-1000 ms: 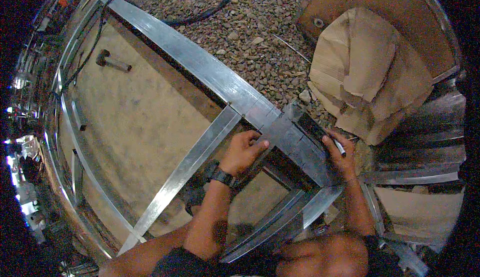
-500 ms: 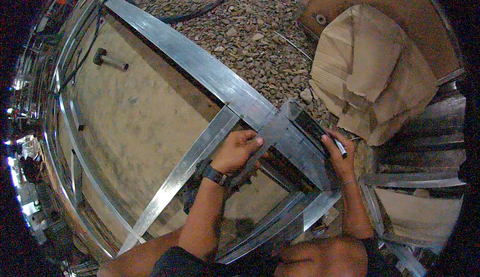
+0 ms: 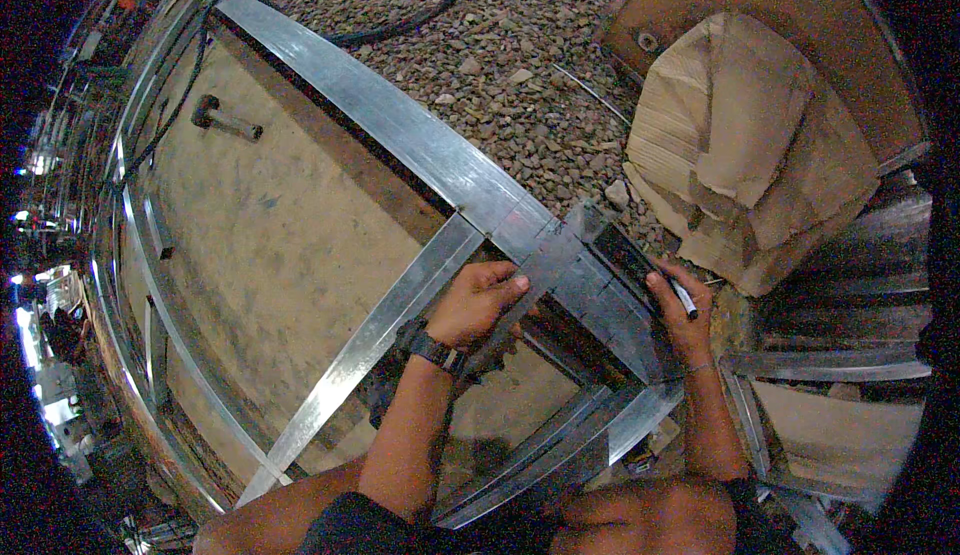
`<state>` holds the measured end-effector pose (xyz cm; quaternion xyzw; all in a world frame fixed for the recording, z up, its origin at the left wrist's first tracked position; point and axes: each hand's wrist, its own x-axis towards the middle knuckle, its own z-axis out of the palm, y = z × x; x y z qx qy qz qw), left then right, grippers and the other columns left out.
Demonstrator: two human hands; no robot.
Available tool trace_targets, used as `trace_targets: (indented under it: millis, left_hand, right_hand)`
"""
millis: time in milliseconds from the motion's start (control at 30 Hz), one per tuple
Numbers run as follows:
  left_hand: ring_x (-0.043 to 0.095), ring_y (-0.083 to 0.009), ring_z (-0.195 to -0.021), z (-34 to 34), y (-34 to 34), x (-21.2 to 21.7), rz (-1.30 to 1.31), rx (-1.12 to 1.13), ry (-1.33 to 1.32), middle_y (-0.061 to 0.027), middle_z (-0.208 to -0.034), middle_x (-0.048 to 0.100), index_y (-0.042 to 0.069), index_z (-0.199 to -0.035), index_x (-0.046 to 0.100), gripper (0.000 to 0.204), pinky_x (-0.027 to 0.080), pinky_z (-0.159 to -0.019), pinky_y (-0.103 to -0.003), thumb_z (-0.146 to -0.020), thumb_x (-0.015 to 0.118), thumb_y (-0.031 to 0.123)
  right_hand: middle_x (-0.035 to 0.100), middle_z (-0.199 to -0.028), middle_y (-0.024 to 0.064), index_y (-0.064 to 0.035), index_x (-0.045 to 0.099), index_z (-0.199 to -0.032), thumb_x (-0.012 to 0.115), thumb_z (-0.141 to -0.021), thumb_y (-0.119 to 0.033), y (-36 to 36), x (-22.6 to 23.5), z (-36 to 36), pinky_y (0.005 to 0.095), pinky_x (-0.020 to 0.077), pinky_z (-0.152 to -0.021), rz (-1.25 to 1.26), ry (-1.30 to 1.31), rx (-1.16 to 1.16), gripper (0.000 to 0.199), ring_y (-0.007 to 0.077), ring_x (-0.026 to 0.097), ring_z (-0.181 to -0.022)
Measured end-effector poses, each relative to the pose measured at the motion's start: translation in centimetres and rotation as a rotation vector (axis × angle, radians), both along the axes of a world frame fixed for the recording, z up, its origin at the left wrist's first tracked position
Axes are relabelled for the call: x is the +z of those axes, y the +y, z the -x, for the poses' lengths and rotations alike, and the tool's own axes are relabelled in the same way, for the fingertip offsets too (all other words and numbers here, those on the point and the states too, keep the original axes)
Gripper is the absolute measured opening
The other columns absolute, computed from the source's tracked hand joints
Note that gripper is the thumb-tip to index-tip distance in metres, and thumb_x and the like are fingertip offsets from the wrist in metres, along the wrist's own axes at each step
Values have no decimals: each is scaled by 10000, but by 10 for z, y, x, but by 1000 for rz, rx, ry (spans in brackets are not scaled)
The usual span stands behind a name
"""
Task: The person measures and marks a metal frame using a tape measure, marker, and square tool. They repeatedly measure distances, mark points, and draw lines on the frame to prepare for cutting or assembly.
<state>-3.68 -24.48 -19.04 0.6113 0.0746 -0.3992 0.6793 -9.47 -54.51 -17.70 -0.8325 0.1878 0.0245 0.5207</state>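
My left hand (image 3: 478,305), with a dark watch on the wrist, is closed on the edge of a grey flat metal piece (image 3: 547,260). That piece lies across the near end of a silver metal beam (image 3: 390,135). My right hand (image 3: 687,315) holds a white marker (image 3: 684,293) with a black end pointing toward me. Its fingertips are by the outer side of the beam, next to a dark metal piece (image 3: 625,255); whether they touch it I cannot tell. A silver crossbar (image 3: 360,355) joins the beam left of my left hand.
A hammer (image 3: 228,120) lies on the dusty ground inside the metal frame. Gravel (image 3: 490,85) spreads beyond the beam, with a dark cable (image 3: 400,30) over it. Crumpled cardboard (image 3: 750,145) lies at right, above metal sections (image 3: 840,285). My bare knees are near the lower edge.
The whole view has shifted very slightly. Both hands keep their places on the frame, and the marker stays in my right hand.
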Motion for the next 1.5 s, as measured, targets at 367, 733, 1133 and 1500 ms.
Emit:
trace_targets:
  millis: [367, 733, 1133, 1500]
  left_hand:
    - [621, -138, -584, 0, -1, -6, -67, -25, -66, -52, -809, 696, 8, -1089, 657, 235, 523, -504, -303, -984, 597, 209]
    - [631, -135, -614, 4, -1, -7, -50, 17, -99, -55, -819, 703, 12, -1081, 674, 233, 507, -497, -283, -973, 617, 210]
    - [626, -136, -597, 5, -1, -2, 1, 58, 3, -56, -793, 691, 7, -1083, 669, 238, 510, -498, -279, -964, 623, 208]
    - [631, -145, -592, 5, -3, -4, -8, 67, -55, -61, -803, 691, 11, -1045, 668, 218, 515, -496, -286, -958, 633, 207]
  right_hand:
    - [710, -1006, 57, -32, 717, -1123, 743, -878, -271, -6, -7, 3, 293, 482, -846, -43, 33, -31, 344, 144, 627, -911]
    - [657, -1030, 62, -69, 559, -1334, 503, -994, -532, -24, -3, 2, 296, 464, -838, -50, -174, -288, 578, 145, 590, -931]
    - [700, -832, 31, -26, 703, -960, 741, -887, -258, 65, 45, -121, 266, 527, -627, -330, 197, 541, 247, 98, 624, -693]
    - [711, -833, 56, -31, 711, -956, 701, -896, -325, 85, 10, -127, 317, 516, -654, -272, 273, 635, 300, 127, 639, -728]
